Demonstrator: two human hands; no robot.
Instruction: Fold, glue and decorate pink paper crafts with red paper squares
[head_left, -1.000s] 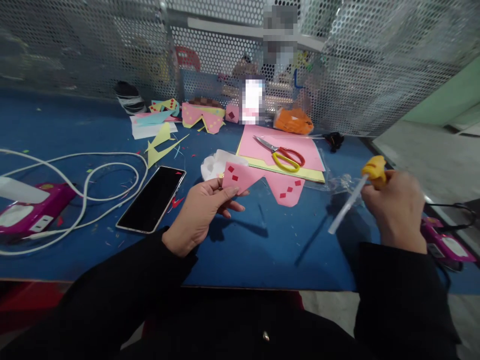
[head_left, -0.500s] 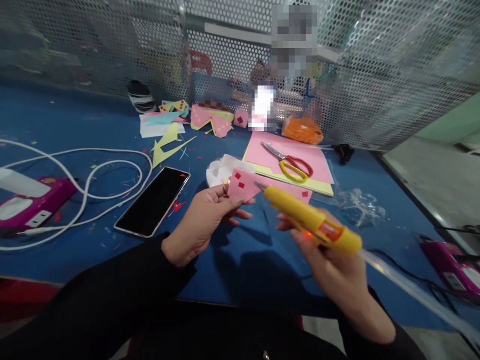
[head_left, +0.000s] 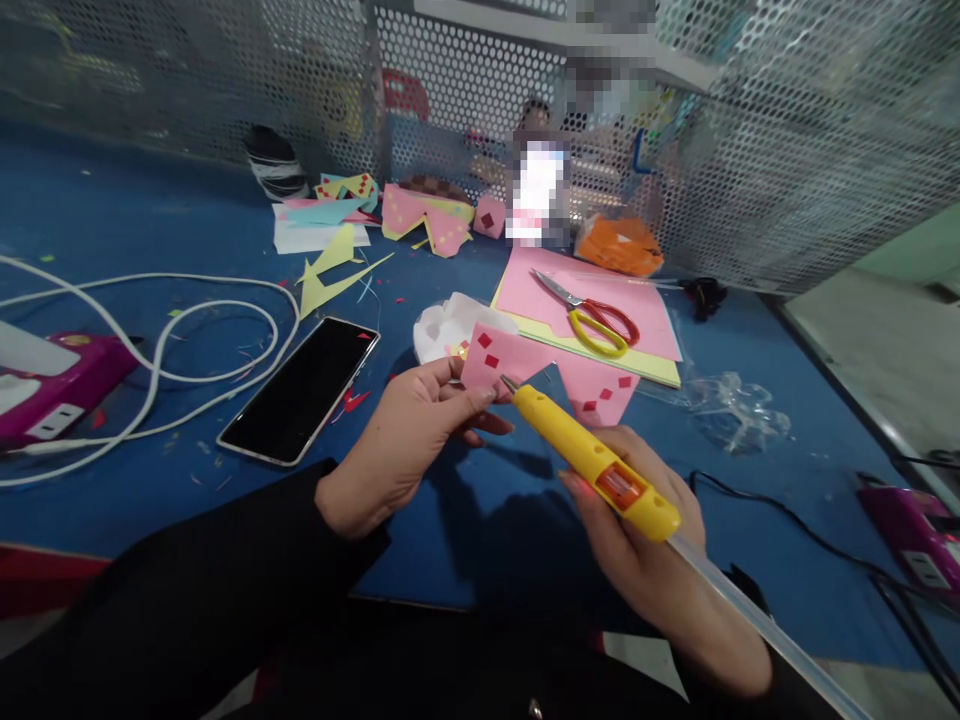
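Observation:
Between thumb and fingers, my left hand (head_left: 420,430) pinches the left end of a pink paper mask (head_left: 517,358) with red diamonds near both ends. My right hand (head_left: 652,530) is wrapped round a yellow glue gun (head_left: 574,440), a clear glue stick trailing from its back. The gun's metal tip is over the left part of the mask, close to the diamonds; whether it touches the paper I cannot tell. A white tray (head_left: 439,328) lies partly behind the mask.
Red-and-yellow scissors (head_left: 600,325) rest on pink and yellow sheets (head_left: 645,300). A phone (head_left: 304,390) and white cable (head_left: 161,350) lie left. Paper masks (head_left: 427,218) and an orange packet (head_left: 619,245) stand near the mesh partition. Crumpled clear plastic (head_left: 739,415) and a black cord (head_left: 780,505) are right.
The glue gun has moved slightly left and down, its tip nearer the mask's left end. More of the mask's cut-out and right-hand diamonds show. The view has shifted slightly.

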